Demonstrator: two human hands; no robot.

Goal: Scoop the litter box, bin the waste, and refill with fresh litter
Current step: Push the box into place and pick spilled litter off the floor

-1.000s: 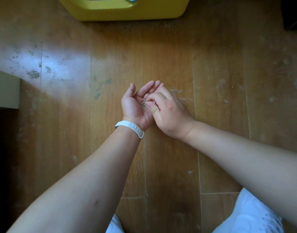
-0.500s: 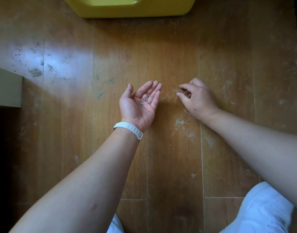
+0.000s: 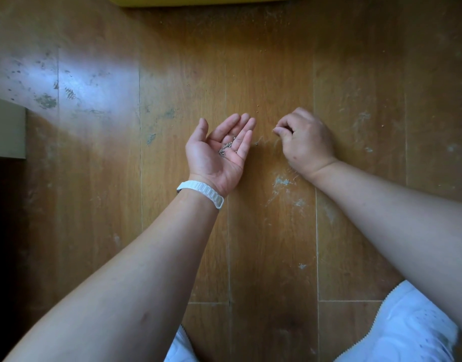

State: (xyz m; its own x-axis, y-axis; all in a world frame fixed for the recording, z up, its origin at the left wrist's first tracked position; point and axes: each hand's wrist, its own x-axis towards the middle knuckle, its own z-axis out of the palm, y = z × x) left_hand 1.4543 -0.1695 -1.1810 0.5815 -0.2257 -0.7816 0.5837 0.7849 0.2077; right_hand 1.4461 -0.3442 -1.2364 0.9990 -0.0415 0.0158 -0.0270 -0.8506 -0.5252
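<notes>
1. the left hand (image 3: 219,152) lies palm up with its grip wide open: fingers straight and close together, thumb out to the side, nothing clasped.
2. a small heap of grey litter grains (image 3: 226,148) rests loose on that palm, near the base of the fingers.
3. the right hand (image 3: 307,142) is back up, just to the right of the left hand and apart from it, with a bare strip of floor between them.
4. its grip is closed small: the fingers curl under and the thumb tip meets the forefinger tip (image 3: 275,130) low by the floor. whether a grain sits in that pinch is too small to tell.
5. both forearms reach forward, the left from the lower left corner and the right from the right edge. the two wrists are nearly level with each other.
6. a white wristband (image 3: 200,192) circles the left wrist.
7. the wooden floor (image 3: 251,61) under the hands is dusty, with pale smears (image 3: 282,182) beside the right wrist and a few stray specks (image 3: 257,111) beyond the fingertips.
8. a white shoe (image 3: 407,333) shows at the bottom right under the right forearm, and another white edge (image 3: 179,346) shows at the bottom centre.
9. the rim of a yellow box (image 3: 198,0) shows at the top edge, well apart from both hands.
10. a pale block (image 3: 5,129) stands at the left edge, beside a bright patch of light on the boards.
</notes>
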